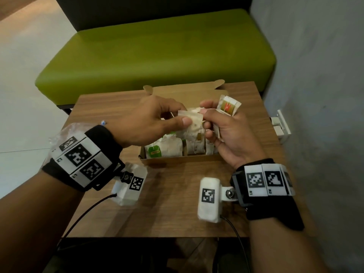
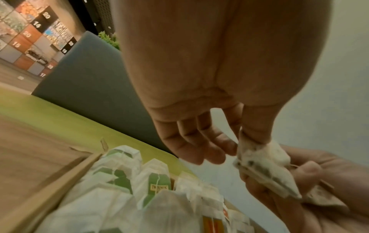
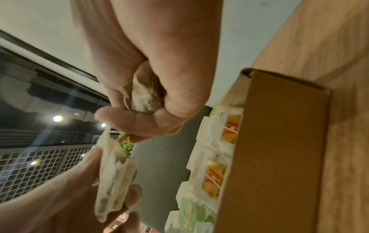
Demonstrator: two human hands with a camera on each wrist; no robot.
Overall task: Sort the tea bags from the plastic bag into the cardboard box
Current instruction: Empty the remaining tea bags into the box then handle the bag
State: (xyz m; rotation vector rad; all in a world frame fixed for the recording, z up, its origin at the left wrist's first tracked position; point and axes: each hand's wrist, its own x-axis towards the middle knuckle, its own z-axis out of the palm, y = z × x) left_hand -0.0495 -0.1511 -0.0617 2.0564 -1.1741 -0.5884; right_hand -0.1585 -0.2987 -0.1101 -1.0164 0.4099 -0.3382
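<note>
clearly the sorting is well along. the box (image 1: 177, 159) sits open on the table (image 1: 173, 203), and the left-wrist view shows it already packed with rows of tea bags (image 2: 157, 182): green-tagged ones on one side, red-and-gold ones on the other.

both hands hover over the box. the left hand (image 1: 149, 125) pinches a plain white tea bag (image 1: 192, 123) between thumb and forefinger, its other fingers (image 2: 199, 145) loosely curled. the right hand (image 1: 226, 131) is clenched round a small bunch of bags, with a red-and-gold one (image 1: 228, 106) sticking up from the fist, and its thumb touches the same white bag, so the two seem to be passing or separating it.

the plastic bag (image 1: 59, 134) lies crumpled behind the left wrist, at the table's left edge; i cannot tell whether anything is left inside. what remains, as i judge it, is to slot the bags in hand into their rows.
</note>
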